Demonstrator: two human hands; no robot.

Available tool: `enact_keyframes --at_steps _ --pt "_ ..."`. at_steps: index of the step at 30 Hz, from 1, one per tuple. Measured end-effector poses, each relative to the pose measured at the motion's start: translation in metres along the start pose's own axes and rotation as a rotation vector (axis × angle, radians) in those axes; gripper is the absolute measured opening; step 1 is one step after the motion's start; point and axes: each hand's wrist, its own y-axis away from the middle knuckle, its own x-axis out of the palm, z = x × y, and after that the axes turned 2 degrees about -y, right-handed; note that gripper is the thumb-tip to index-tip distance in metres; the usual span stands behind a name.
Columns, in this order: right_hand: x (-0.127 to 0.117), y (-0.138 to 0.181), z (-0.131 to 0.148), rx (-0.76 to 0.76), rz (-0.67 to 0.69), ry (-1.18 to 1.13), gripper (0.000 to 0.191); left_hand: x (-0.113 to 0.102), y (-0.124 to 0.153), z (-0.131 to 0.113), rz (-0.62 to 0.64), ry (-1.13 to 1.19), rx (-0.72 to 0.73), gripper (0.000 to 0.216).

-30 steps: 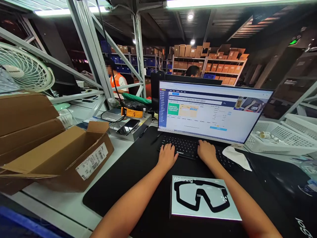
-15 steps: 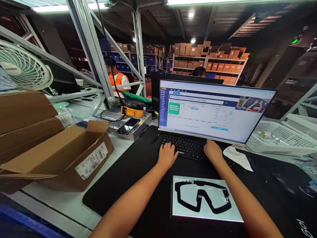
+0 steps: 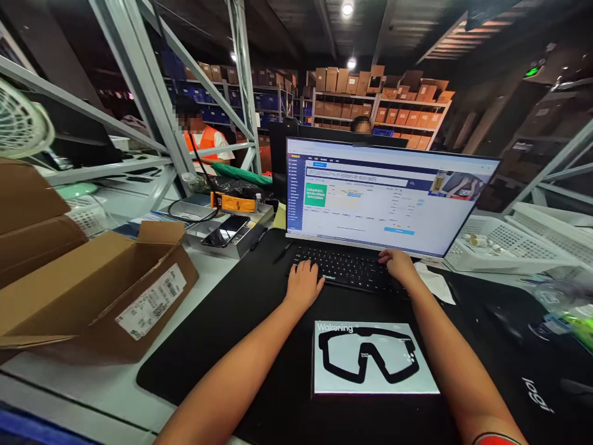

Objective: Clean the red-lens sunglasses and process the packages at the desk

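My left hand (image 3: pixel 303 284) rests on the left end of a black keyboard (image 3: pixel 345 266), its fingers stretched over the keys and holding nothing. Over the keyboard's right part is my right hand (image 3: pixel 399 266), index finger extended toward the upper keys and nothing visible in it. Between my forearms lies a white box (image 3: pixel 375 358) printed "Wakening" with a picture of black-framed goggles. Behind the keyboard a lit monitor (image 3: pixel 361 198) shows a page with a search bar and a small camera picture.
An open cardboard box (image 3: pixel 152 303) stands at the left. Beyond it, a phone (image 3: pixel 225 230) lies on a metal case. White baskets (image 3: pixel 509 241) and a cloth (image 3: pixel 435 283) are at the right, with a black mouse (image 3: pixel 504 321) on the mat. A person in an orange vest (image 3: pixel 208 139) is behind.
My right hand has lifted and shifted along the keyboard, its index finger now extended. The left hand stays on the keys. The view has turned slightly right and down.
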Motion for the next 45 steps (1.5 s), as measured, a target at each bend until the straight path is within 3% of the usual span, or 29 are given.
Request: enact_keyframes --at_steps 4,10,16,27,32,38,45 --pt "-0.003 0.000 -0.007 -0.033 0.024 -0.031 0.030 0.001 -0.002 0.001 0.000 0.012 0.004 0.031" --pt "0.021 0.006 0.010 -0.140 0.021 -0.009 0.017 0.001 -0.001 0.002 -0.004 -0.015 -0.002 0.030" --pt "0.026 0.013 0.018 -0.138 -0.048 0.069 0.045 0.002 0.000 0.003 -0.004 -0.020 -0.003 0.031" --pt "0.031 0.014 0.020 -0.159 -0.150 0.115 0.045 -0.001 0.000 0.001 -0.001 0.008 -0.008 0.029" --pt "0.044 0.017 0.029 -0.334 -0.201 0.059 0.041 -0.001 0.000 0.000 0.007 0.017 -0.022 0.032" --pt "0.071 0.027 0.043 -0.602 -0.135 0.024 0.034 -0.002 -0.007 0.007 -0.007 0.033 -0.070 0.067" --pt "0.080 0.034 0.050 -0.566 -0.121 0.075 0.041 -0.002 -0.010 0.007 -0.006 0.008 -0.007 0.029"
